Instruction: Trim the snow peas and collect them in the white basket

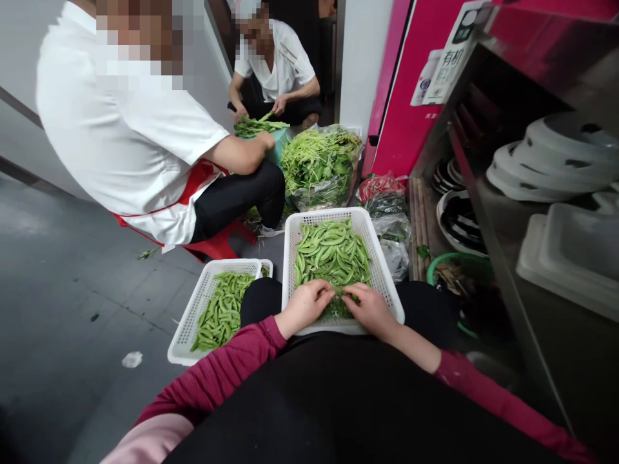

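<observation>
On my lap rests a white perforated basket (290,258) holding a heap of green pea pods (333,251). Over its near end, my left hand (309,304) has its thumb and fingers pinched together; what they hold is too small to make out. Just to the right, my right hand (370,309) is also pinched, its fingertips close to the left ones, and its hold is unclear too. Small dark green trimmings (337,308) lie beneath the fingertips. A second white basket (186,332) with pods stands on the floor to the left.
A person in white (130,135) sits on a red stool (220,241) at left; another person (285,58) crouches behind leafy greens (319,161). Bagged vegetables (382,190) lie beyond the lap basket. At right are a green-rimmed basket (438,259) and a metal shelf (488,219) with white dishes.
</observation>
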The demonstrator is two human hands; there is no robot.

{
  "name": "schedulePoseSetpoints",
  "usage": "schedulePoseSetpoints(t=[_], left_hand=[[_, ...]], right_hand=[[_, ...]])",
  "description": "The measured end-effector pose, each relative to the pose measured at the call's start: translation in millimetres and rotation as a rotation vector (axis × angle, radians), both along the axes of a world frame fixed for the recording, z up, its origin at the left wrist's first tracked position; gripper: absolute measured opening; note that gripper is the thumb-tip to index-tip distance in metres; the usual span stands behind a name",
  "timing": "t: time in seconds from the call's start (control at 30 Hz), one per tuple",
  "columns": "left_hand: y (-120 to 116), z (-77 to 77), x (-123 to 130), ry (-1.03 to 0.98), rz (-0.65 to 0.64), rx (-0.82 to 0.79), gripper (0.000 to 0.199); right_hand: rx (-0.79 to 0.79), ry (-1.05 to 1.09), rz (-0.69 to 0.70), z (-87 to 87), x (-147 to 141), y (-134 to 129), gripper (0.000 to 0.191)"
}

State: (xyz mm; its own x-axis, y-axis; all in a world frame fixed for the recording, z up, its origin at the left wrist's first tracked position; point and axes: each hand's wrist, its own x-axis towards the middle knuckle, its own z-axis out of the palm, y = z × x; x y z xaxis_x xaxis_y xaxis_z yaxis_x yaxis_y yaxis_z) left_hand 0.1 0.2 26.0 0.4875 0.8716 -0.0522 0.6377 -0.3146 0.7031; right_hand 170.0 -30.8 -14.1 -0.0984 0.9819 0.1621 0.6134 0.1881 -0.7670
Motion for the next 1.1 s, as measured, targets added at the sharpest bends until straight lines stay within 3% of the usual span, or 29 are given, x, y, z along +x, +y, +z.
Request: schedulePoseSetpoints(t=[0.17,0.3,0.4,0.53,0.6,0.73,0.8,0.87,0.97,1.1], left_hand=[[1,6.5,12,0.012,-0.015,-0.08,0.021],[0,5.1,13,0.023,-0.01,-0.194,0.019],[2,5.6,12,-0.008,-0.031,-0.293,0.017],[7,-3.5,8,0.003,-0.023,-0.375,0.018],[12,-13.6,2,0.113,0.016,-0.335,0.018],[22,-26.6,-18,0.369,0.074,-0.201,0.011],[23,-21.8,-23,0.309,0.028,-0.179,0.027],[22,-10.7,-21,0.154,-0.063,-0.184,0.043],[18,5.6,-8,0.046,-0.223,-0.249,0.029],[21,12.5,3,0.122,-0.311,-0.129,0.024]], right_hand=[[0.113,-0.368,0.132,7.4,5,-3,0.024],[0.149,-0.477,0.167,11.9,5,-6,0.025],[0.162,-0.396,0.203,7.7,3,-8,0.025],[0.12,-0.121,0.227,-0.6,-5,-9,0.021],[0.07,0.057,0.132,-0.6,-7,-8,0.019],[-0.108,0.317,-0.231,7.1,3,1,0.024],[-0.186,0.363,-0.302,10.9,9,6,0.028],[-0.219,0.375,-0.275,13.3,12,8,0.03],[-0.228,0.363,-0.226,15.6,9,7,0.03],[-0.216,0.279,-0.212,18.3,7,4,0.029]])
